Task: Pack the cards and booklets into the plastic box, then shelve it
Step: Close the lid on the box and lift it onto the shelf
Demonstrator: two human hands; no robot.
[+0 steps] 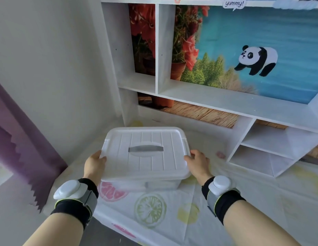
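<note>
While white shelving [216,102] with a panda backdrop fills the wall behind, the counter [172,215] under a fruit-print cloth carries the plastic box [145,157], lid on, grey handle [145,149] lying flat on top. Left hand [94,166] grips the box's near-left lid edge, right hand [198,163] the near-right edge; both wrists wear black bands with white pods. Can't tell if the box is lifted or resting.

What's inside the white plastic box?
Cannot tell: the ribbed white lid with the grey handle covers the white plastic box, and its cloudy wall shows nothing clear inside.
</note>
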